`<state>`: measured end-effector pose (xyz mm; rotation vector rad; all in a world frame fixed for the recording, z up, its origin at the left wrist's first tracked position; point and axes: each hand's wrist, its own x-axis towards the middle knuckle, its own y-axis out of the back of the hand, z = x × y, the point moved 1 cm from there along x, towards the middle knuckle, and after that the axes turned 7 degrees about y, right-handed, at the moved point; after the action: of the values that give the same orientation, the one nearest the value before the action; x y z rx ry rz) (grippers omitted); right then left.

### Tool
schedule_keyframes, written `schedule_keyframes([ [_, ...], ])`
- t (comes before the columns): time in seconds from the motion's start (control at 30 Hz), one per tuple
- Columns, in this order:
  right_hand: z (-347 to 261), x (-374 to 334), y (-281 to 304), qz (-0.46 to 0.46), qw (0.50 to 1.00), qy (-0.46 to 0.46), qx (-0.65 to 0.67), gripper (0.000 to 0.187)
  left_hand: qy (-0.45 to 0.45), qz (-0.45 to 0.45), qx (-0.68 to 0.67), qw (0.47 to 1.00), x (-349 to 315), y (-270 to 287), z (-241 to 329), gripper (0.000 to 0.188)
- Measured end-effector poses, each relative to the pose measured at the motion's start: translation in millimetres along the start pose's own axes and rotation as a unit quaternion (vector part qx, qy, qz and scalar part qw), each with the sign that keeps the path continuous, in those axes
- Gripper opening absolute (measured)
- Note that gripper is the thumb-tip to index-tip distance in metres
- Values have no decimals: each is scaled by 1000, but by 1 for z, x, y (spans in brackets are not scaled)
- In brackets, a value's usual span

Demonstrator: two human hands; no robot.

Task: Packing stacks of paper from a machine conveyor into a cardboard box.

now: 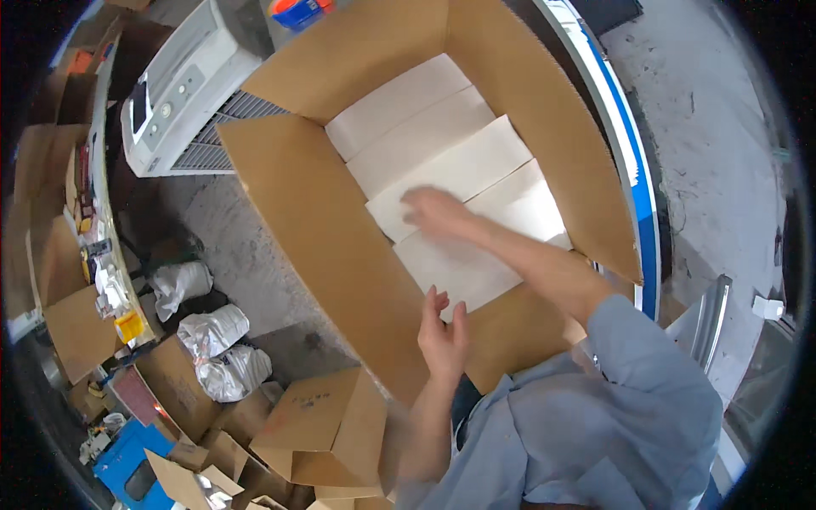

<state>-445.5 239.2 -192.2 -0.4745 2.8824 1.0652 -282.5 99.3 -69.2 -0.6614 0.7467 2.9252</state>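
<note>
A large open cardboard box (pixel 289 195) stands in front of me with its flaps raised. Several flat-topped white boxes (pixel 459 161) lie side by side inside it, in rows across its width. My right hand (pixel 435 212) reaches over the middle of these white tops, at or just above one of them; motion smears its fingers. Near the front of the large box, my left hand (pixel 444 334) is raised with thumb and fingers apart and nothing in it.
A white machine with a control panel (pixel 174 102) stands at the far left. Silver bags (pixel 223 348) lie on the floor, beside a closed cardboard carton (pixel 314 421). A cluttered shelf (pixel 110 246) runs along the left; a blue-and-white edge (pixel 637 170) curves past the right side.
</note>
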Motion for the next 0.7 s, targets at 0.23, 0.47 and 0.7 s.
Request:
schedule_keyframes([
  [0.23, 25, 80, 17, -234, 952, 29, -196, 72, 26, -42, -18, 999, -32, -7, -40, 46],
  [0.47, 15, 48, -6, -97, 958, 130, -239, 94, 53, -60, -30, 996, -42, -6, -53, 45],
  [0.7, -7, 28, -29, -36, 963, 112, -242, 109, 87, -67, -42, 993, -41, -10, -55, 47],
])
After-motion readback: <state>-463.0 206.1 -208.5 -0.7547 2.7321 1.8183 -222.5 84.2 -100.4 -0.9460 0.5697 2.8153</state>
